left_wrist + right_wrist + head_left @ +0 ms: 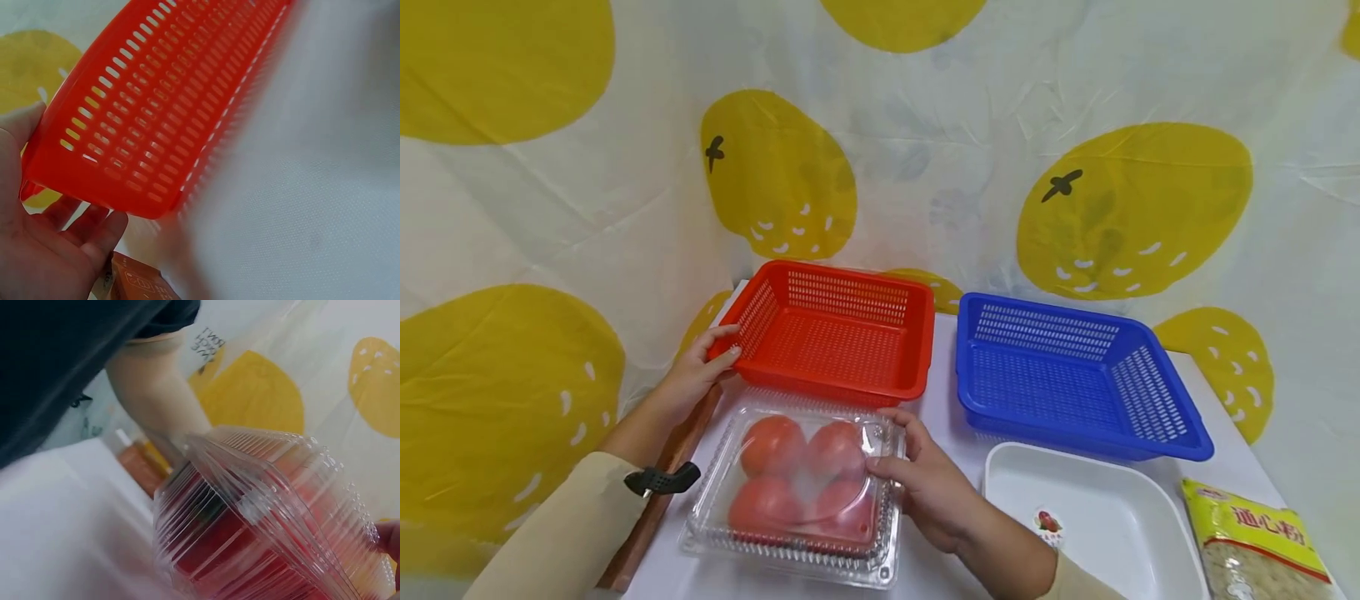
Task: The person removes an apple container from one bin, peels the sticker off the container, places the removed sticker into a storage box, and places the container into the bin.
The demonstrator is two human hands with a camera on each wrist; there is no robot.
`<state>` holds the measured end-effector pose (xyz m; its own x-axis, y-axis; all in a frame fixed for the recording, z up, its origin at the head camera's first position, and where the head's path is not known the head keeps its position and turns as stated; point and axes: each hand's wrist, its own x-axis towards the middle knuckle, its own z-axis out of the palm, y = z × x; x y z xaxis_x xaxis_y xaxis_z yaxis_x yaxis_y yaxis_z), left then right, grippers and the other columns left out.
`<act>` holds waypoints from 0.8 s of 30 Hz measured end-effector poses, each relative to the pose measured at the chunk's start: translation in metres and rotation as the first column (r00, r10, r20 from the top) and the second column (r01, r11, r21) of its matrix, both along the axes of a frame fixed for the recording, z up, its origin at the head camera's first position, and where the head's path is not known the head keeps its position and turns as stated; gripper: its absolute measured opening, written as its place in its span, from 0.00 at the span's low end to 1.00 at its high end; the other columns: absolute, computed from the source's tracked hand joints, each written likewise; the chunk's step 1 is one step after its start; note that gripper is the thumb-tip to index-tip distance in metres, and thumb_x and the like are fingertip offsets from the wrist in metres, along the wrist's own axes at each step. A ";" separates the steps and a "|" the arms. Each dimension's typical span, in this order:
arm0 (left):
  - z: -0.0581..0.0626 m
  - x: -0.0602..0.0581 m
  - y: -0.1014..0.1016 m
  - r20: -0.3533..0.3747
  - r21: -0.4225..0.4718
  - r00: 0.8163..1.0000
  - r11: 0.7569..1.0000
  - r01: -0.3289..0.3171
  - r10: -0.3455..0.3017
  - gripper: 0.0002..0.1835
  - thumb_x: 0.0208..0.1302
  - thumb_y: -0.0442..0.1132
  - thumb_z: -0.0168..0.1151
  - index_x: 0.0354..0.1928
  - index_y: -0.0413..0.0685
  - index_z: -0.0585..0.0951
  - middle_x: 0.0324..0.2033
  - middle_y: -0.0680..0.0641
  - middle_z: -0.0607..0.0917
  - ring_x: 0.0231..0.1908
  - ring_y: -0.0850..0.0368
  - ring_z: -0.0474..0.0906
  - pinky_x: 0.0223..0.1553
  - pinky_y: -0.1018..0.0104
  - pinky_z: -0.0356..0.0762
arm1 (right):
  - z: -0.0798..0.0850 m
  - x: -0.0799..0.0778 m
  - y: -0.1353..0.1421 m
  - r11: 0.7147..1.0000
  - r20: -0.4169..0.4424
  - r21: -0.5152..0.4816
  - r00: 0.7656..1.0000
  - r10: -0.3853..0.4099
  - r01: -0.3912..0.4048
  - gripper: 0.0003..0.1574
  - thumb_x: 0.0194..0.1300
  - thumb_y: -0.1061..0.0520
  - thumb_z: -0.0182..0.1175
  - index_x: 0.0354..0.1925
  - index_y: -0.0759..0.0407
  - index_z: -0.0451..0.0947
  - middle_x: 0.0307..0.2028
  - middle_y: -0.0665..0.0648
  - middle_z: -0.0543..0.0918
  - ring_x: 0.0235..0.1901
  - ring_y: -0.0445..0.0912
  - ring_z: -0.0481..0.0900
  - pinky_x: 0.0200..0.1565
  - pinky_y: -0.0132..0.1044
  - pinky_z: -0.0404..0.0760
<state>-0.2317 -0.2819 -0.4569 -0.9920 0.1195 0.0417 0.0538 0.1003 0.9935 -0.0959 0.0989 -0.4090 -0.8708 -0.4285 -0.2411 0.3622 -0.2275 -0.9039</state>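
My left hand [696, 375] grips the front left corner of a red slotted basket [827, 387]; in the left wrist view its thumb lies on the rim and the fingers reach beneath. A clear plastic clamshell box [700, 517] with red tomatoes [767, 504] inside is in front of that basket. At the box's right side, my right hand [936, 483] holds it, thumb over the lid and fingers around the far right corner. Through the right wrist view the ribbed side of the clamshell shows close up, with only some fingers visible at the right edge.
Right of the red basket stands a blue slotted basket [1075, 437]. A white tray [1007, 467] is in front of it, beside a yellow pasta packet [1262, 533]. A brown box [647, 525] lies along the table's left edge. Fruit-print cloth [925, 125] hangs behind.
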 end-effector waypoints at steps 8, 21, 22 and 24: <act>0.008 -0.001 0.002 0.058 -0.067 0.998 0.997 -0.027 0.031 0.34 0.82 0.42 0.58 0.82 0.46 0.58 0.76 0.33 0.60 0.66 0.36 0.69 0.59 0.65 0.82 | 0.054 -0.052 0.027 0.995 -0.055 0.048 0.995 -0.081 0.083 0.36 0.74 0.64 0.60 0.73 0.47 0.60 0.68 0.61 0.70 0.57 0.53 0.80 0.54 0.48 0.85; 0.008 0.002 0.004 0.128 -0.126 0.989 0.991 -0.053 0.069 0.37 0.80 0.47 0.62 0.84 0.56 0.59 0.79 0.37 0.58 0.69 0.34 0.69 0.68 0.43 0.74 | 0.076 -0.169 0.024 0.984 -0.043 0.026 0.983 -0.176 0.177 0.34 0.77 0.60 0.62 0.73 0.41 0.63 0.70 0.56 0.69 0.64 0.59 0.75 0.59 0.54 0.85; 0.007 0.003 0.005 0.129 -0.125 0.989 0.991 -0.054 0.070 0.37 0.80 0.47 0.62 0.84 0.56 0.58 0.79 0.38 0.58 0.69 0.35 0.69 0.68 0.43 0.74 | 0.072 -0.175 0.022 0.984 -0.038 0.026 0.983 -0.177 0.178 0.35 0.77 0.60 0.63 0.73 0.41 0.63 0.70 0.56 0.70 0.65 0.59 0.74 0.61 0.56 0.84; 0.005 0.004 0.005 0.125 -0.124 0.990 0.991 -0.053 0.069 0.37 0.81 0.46 0.61 0.84 0.57 0.58 0.80 0.37 0.58 0.70 0.35 0.69 0.68 0.44 0.73 | 0.064 -0.187 0.018 0.983 -0.024 0.030 0.983 -0.181 0.182 0.37 0.76 0.60 0.65 0.74 0.41 0.63 0.69 0.56 0.70 0.65 0.59 0.74 0.63 0.59 0.82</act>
<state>-0.2278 -0.2769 -0.4523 -0.9937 0.0550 -0.0979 -0.0837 0.2183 0.9723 -0.2828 0.1171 -0.3452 -0.9384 -0.2552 -0.2329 0.2983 -0.2583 -0.9189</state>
